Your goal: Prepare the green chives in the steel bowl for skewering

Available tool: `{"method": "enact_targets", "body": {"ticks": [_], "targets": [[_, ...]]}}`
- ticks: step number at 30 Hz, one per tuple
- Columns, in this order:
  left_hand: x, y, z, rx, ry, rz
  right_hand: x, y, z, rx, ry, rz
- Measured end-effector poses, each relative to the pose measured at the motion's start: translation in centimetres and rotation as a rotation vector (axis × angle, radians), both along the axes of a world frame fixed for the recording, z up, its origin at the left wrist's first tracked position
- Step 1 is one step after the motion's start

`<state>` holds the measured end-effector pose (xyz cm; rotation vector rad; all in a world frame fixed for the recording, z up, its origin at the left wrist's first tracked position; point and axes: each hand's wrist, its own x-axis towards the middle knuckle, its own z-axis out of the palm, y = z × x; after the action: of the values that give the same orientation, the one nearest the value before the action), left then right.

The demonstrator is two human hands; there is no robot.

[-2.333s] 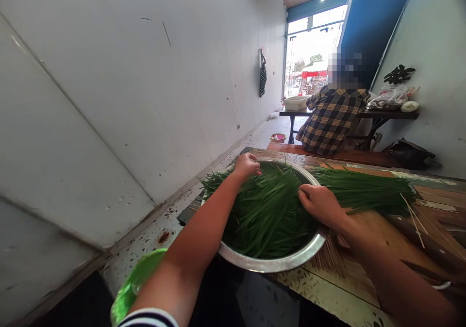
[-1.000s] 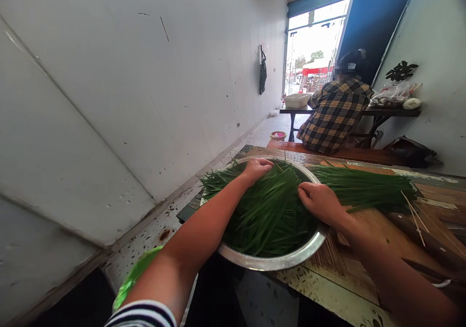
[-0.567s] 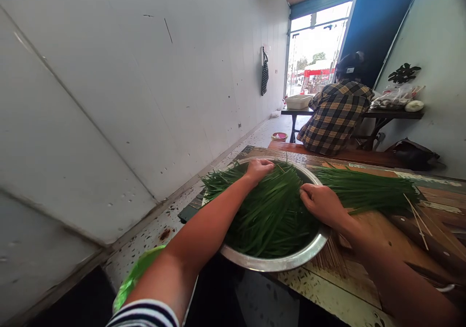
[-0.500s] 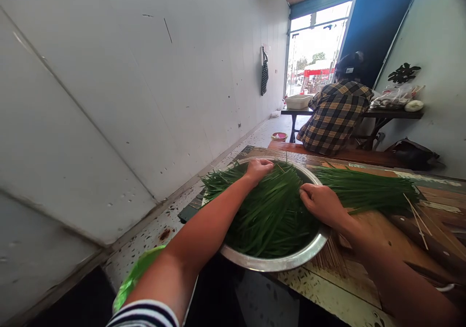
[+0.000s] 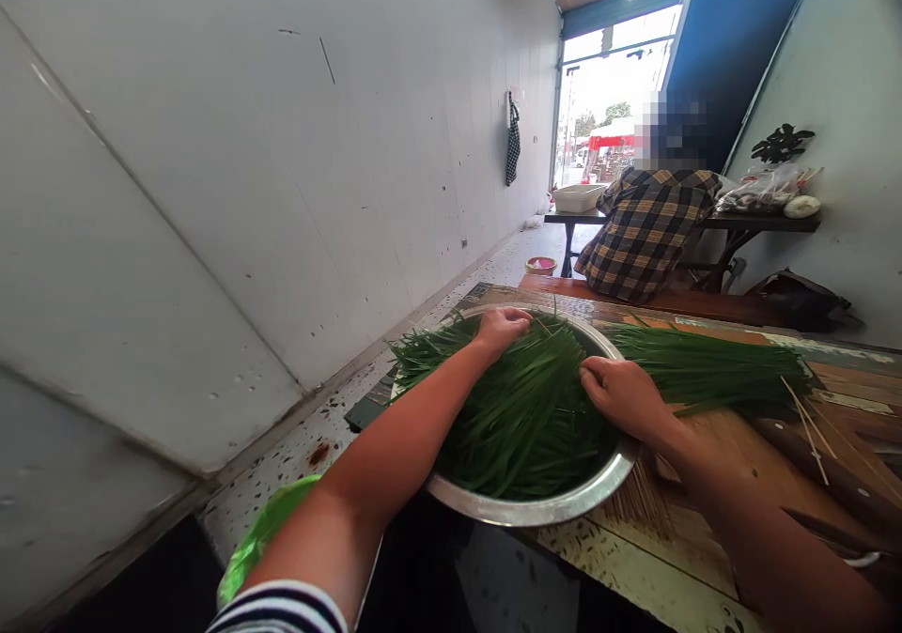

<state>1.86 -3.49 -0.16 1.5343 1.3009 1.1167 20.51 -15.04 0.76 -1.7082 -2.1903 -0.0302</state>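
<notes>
A wide metal basin (image 5: 536, 513) holds a heap of long green garlic chives (image 5: 514, 426). My left hand (image 5: 502, 327) is closed in a pinch on chives at the basin's far side. Just right of its fingertips, a short length of a thin bamboo skewer (image 5: 542, 326) shows among the leaves. Along the right inner side of the basin, my right hand (image 5: 620, 393) is closed, thumb against the curled fingers, touching the edge of the fanned chives. What lies inside its grip is hidden.
More chives (image 5: 711, 365) lie on the wooden table (image 5: 676, 558) to the right. Loose skewers (image 5: 807, 426) rest beside a dark-handled knife (image 5: 817, 464), and a skewer bundle (image 5: 641, 497) sits by the basin. A person in a plaid shirt (image 5: 648, 229) sits ahead. A green bag (image 5: 264, 530) hangs lower left.
Both hands and the chives stay in almost the same place. The view has shifted very slightly.
</notes>
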Motion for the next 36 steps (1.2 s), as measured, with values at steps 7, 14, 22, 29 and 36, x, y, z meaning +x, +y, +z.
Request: {"method": "enact_targets", "body": {"ticks": [7,14,22,29,36], "targets": [[0.00,-0.11,0.14,0.000,-0.011,0.020,0.01,0.05,-0.06,0.011,0.000,0.003],[0.02,0.03,-0.02,-0.005,-0.036,0.030,0.04,0.09,-0.19,0.010,0.005,0.007],[0.06,0.14,-0.18,-0.002,-0.044,0.006,0.04,0.15,-0.25,0.014,-0.008,-0.006],[0.04,-0.05,-0.11,0.000,-0.011,-0.008,0.04,0.17,-0.25,-0.002,-0.009,-0.006],[0.03,-0.44,0.28,0.011,0.023,-0.023,0.01,0.06,-0.14,0.012,-0.011,-0.001]]}}
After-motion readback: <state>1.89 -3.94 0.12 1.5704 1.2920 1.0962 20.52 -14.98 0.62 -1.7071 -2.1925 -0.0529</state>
